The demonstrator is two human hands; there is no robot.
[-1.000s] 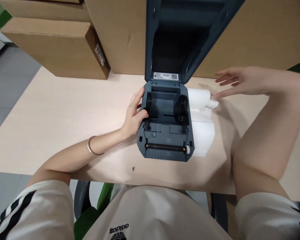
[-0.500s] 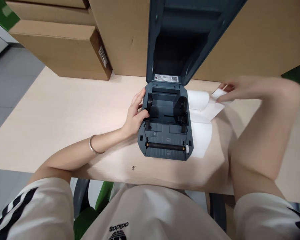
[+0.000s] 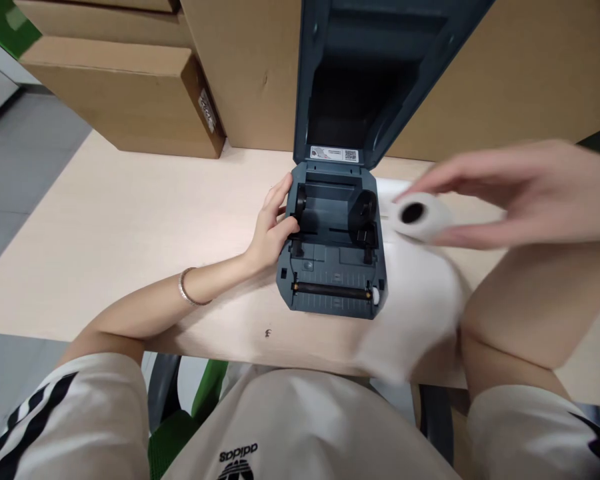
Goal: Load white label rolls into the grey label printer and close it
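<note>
A dark blue-grey label printer [image 3: 323, 267] stands on the table with its lid [image 3: 370, 40] raised. Its inside shows a bare roll bay, black roll holders and a black roller [image 3: 333, 291] near the front. My left hand [image 3: 269, 230] grips the printer's left wall, thumb over the rim and fingers along the outside. To the right of the printer, my right hand [image 3: 525, 193] holds a white paper roll [image 3: 433, 217] between thumb and fingers, the dark core hole facing me. A loose strip of paper [image 3: 415, 300] trails from the roll, blurred, toward the front edge.
Cardboard boxes [image 3: 115, 100] stand at the back left, and a large cardboard panel [image 3: 505, 80] rises behind the printer. The pale wooden table [image 3: 105, 220] extends to the left. Its front edge runs close to my body, with a chair armrest [image 3: 163, 393] below.
My right hand has taken hold of the paper roll and lifted it, turning its core end toward me. The loose paper has swung toward the front edge. My left hand stays on the printer.
</note>
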